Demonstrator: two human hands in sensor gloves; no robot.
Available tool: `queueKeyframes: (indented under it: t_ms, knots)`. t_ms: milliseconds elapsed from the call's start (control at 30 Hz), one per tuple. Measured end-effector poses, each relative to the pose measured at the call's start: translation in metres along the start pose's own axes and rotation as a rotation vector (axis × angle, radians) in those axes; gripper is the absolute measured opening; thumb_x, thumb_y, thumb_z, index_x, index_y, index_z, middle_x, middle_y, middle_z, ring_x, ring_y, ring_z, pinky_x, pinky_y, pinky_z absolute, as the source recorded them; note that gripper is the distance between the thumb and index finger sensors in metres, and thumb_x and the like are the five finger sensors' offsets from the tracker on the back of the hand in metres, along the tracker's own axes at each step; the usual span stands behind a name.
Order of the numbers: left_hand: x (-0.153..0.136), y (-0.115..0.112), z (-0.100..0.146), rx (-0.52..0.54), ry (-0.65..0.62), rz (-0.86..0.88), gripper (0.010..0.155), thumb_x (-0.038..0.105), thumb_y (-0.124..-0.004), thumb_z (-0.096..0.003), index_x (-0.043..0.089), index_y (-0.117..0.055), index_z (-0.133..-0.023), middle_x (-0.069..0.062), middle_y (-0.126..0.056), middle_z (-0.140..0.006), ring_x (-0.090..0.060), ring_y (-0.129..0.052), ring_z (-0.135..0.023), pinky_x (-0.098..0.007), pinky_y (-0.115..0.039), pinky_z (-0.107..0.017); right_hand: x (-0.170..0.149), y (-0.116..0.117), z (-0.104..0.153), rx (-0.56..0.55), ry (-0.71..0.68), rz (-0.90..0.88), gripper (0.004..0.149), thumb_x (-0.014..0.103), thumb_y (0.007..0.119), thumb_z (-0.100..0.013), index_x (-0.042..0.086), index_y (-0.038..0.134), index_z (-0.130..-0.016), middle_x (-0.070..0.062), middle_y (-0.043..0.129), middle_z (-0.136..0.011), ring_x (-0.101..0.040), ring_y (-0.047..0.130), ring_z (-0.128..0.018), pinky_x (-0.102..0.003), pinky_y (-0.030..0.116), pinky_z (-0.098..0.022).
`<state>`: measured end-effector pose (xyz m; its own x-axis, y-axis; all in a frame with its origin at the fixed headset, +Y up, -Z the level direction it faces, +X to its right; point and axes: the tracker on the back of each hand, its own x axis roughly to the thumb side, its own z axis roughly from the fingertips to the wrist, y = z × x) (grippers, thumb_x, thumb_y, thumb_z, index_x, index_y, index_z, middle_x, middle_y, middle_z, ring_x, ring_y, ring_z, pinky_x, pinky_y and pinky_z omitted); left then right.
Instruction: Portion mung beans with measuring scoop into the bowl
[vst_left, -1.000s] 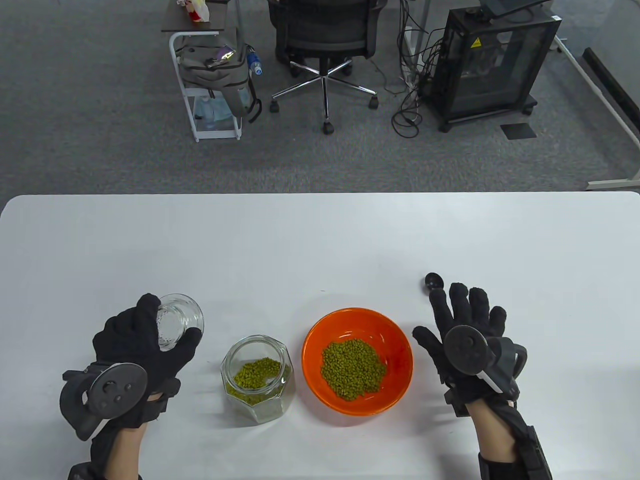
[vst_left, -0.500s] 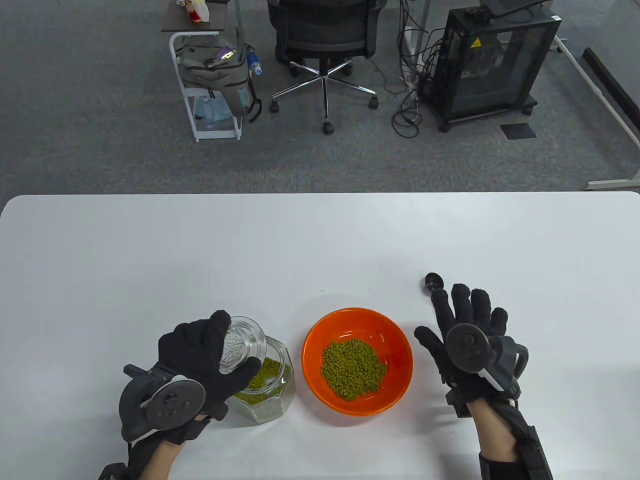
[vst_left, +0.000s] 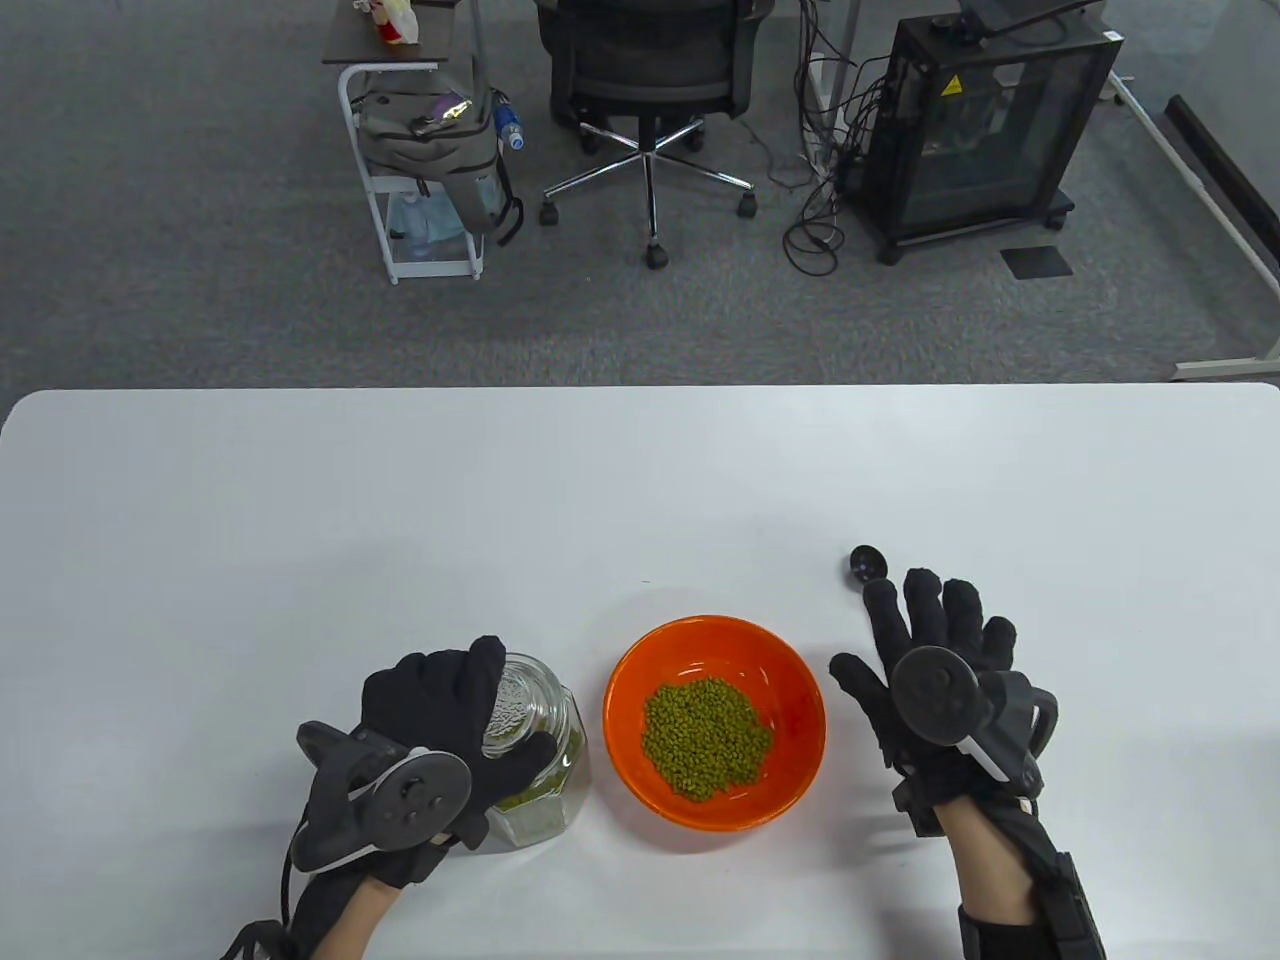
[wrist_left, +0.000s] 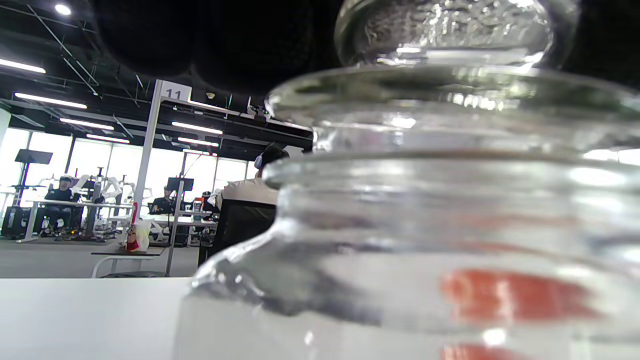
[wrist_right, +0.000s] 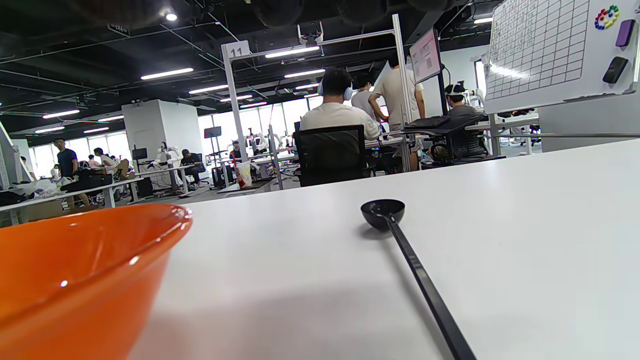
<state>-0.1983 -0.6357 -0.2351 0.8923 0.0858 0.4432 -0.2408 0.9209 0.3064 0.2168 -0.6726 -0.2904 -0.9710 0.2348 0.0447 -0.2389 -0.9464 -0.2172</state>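
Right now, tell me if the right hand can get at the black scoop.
Probably yes. The right hand lies open over the handle of the black scoop, whose cup sits just past the fingertips, and nothing stands between them. The orange bowl is off to its left.

On the tabletop (vst_left: 300, 500): one glass jar (vst_left: 545, 795), one glass lid (vst_left: 515, 712), one orange bowl (vst_left: 790, 690) of mung beans (vst_left: 705, 738), one black scoop (vst_left: 866, 563), and two gloved hands (vst_left: 440, 715) (vst_left: 930, 650).
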Motion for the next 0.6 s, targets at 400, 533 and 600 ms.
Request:
queueKeyframes:
  t_ms: [400,533,600]
  knots:
    - [0.0002,-0.0050,-0.0033,-0.055,0.009,-0.005,0.097,0.079,-0.088,-0.0417,0.004,-0.072,-0.101,-0.021,-0.088,-0.083,-0.035,-0.094,-0.051,-0.062,-0.078,-0.054,0.0001,0.0011,0.0001,0.010,-0.001,0.002,0.080,0.066,0.065,-0.044,0.030,0.042,-0.111,-0.015,0.038,-0.121,-0.053,0.038,-0.108,-0.077,0.035,-0.071]
    - [-0.0024,-0.0079,-0.0042,-0.071,0.016,0.007,0.096,0.079,-0.086,-0.0422,0.003,-0.072,-0.100,-0.021,-0.088,-0.083,-0.034,-0.094,-0.051,-0.062,-0.078,-0.054,0.0004,0.0012,0.0002,0.011,-0.003,0.003,0.080,0.066,0.065,-0.044,0.029,0.042,-0.111,-0.015,0.038,-0.121,-0.053,0.038,-0.108,-0.077,0.035,-0.071]
    - [-0.0027,-0.0081,-0.0041,-0.067,0.016,0.012,0.096,0.079,-0.086,-0.0422,0.004,-0.072,-0.101,-0.021,-0.088,-0.083,-0.034,-0.093,-0.051,-0.062,-0.077,-0.054,0.0006,0.0013,0.0001,0.010,-0.006,0.004,0.080,0.066,0.065,-0.044,0.029,0.042,-0.111,-0.015,0.038,-0.121,-0.053,0.038,-0.108,-0.076,0.035,-0.071]
